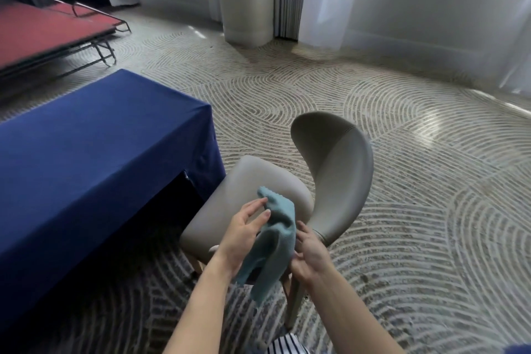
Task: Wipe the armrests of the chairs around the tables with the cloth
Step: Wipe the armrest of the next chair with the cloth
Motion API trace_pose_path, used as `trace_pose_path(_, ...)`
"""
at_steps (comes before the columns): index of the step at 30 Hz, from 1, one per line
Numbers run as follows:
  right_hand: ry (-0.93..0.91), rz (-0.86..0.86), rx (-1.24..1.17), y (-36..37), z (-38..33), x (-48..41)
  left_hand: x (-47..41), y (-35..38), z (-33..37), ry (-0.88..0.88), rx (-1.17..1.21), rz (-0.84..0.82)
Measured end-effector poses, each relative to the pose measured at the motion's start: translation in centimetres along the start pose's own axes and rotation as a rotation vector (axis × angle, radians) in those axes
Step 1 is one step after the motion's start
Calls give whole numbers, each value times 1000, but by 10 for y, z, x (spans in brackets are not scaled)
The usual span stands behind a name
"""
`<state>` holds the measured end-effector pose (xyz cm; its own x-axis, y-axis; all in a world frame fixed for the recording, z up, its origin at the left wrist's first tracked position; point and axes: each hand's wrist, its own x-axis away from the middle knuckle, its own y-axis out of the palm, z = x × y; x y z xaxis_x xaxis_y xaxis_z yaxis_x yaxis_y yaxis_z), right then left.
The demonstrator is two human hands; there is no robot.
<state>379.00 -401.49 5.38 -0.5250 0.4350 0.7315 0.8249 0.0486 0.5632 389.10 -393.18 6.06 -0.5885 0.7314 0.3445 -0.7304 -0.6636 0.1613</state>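
Both hands, left hand (pixel 241 234) and right hand (pixel 309 256), have fingers grasping the cloth (pixel 274 238): soft, light, limp; bunch it mid-fold before wiping the chair (pixel 330 169).

head view | looks forward and down | close over chair (pixel 287 181) | wide-angle

Table (pixel 94 149) left of chair (pixel 258 195), cloth (pixel 273 238) above seat
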Motion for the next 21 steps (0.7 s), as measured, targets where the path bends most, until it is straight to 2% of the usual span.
trace_pose_path(3,139,-64,61,8,-6,8,5,0,6,37,13,-11)
trace_pose_path(7,225,-173,106,14,-10,18,13,-1,21,107,-31,-27)
trace_pose_path(11,167,-234,-8,16,-4,19,20,-10,28,123,-59,-12)
trace_pose_path(13,68,-127,28,21,-2,17,25,-19,30,123,-112,30)
trace_pose_path(15,-127,-24,158,24,-3,16,30,-28,33,130,-146,91)
trace_pose_path(18,-442,2,291,34,-2,20,35,-47,37,143,-143,202)
trace_pose_path(21,-636,20,334,44,2,24,30,-61,40,159,-169,287)
